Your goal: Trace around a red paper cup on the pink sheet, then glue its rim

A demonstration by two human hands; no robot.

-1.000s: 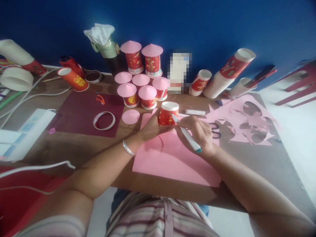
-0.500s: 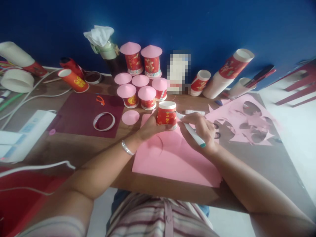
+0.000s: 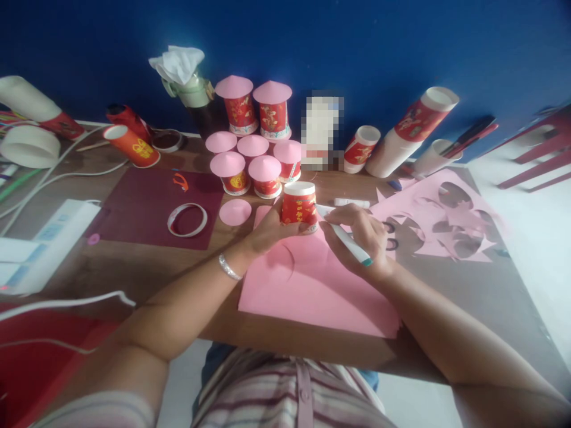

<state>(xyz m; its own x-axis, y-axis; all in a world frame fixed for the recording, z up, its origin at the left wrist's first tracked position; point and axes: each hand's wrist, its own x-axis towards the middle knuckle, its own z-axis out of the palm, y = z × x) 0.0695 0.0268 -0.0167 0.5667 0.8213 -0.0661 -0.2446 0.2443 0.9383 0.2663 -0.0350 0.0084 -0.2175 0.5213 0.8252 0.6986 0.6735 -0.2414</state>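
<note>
The left hand's (image 3: 272, 230) grip is clamped around the red cup (image 3: 300, 207), above the pink paper's (image 3: 319, 288) far part. The right hand's (image 3: 360, 235) is closed on a marker (image 3: 350, 241), tip beside the cup's right side, contact unclear. Marking seems in hand; the next stroke calls for steadiness. Pink-topped cups (image 3: 227, 165) crowd far left; room opens toward the counter's (image 3: 250, 330) near edge.

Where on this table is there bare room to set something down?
The widest bare patch lies between the right forearm, the pink offcuts and the table's right edge. Another lies between the maroon sheet and the left forearm. It's crowded behind the held red cup, where pink-topped cups cluster.
</note>
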